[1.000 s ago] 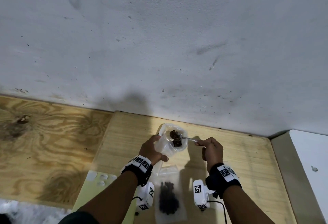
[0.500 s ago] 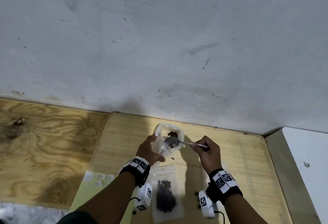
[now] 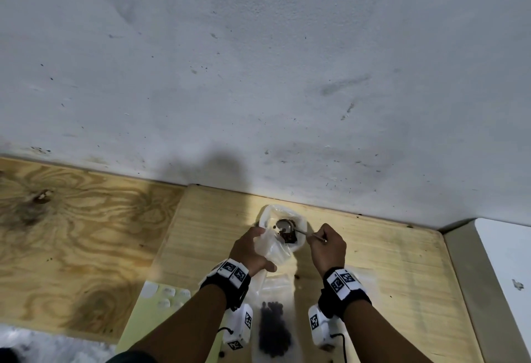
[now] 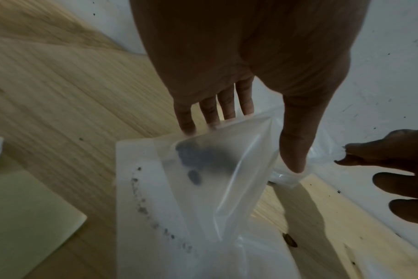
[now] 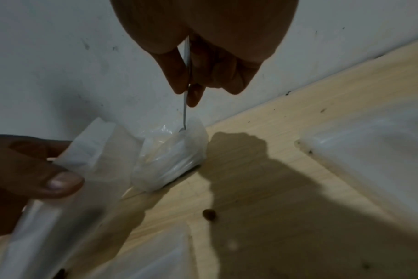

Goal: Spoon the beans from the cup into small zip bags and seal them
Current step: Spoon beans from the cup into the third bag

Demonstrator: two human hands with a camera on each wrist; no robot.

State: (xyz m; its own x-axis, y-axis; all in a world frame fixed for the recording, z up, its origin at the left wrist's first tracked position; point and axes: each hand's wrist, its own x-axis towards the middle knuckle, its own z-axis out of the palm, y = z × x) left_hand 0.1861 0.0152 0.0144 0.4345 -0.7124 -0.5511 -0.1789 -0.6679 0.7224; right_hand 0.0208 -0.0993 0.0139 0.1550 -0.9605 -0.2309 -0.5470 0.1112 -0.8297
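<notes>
- Far to the left of the fingers lies a wide plywood board point(image 3: 71, 236) with dark swirls. It is flat and bare, so there is room there.
- A pale green sheet point(image 3: 143, 322) lies near the left wrist, with little white bits on it.
- The left hand point(image 3: 250, 250) holds a small zip bag point(image 4: 217, 169) up off the table. The thumb is on one side and the fingers point(image 4: 210, 111) are on the other, pinching the top of the bag. A few dark beans show through the plastic.
- Just past the left fingers stands the cup point(image 3: 283, 230), wrapped in thin plastic. Brown beans point(image 3: 287, 237) sit inside it. The cup is close to the wall point(image 3: 258, 75), so there is little room behind it.
- The spoon point(image 3: 284, 225) has its bowl in the cup, over the beans.
- The right hand point(image 3: 327, 247) pinches the thin spoon handle between the thumb and first fingers point(image 5: 177, 75). The other fingers are curled in.
- Below both hands lies another zip bag point(image 3: 273, 325) flat on the table, with a heap of dark beans in it.
- One loose bean point(image 5: 209, 214) lies on the light wood table point(image 3: 388, 262), near the right hand.
- To the right of the fingers the table is bare up to its edge, and a white top point(image 3: 505, 262) starts past that edge.
</notes>
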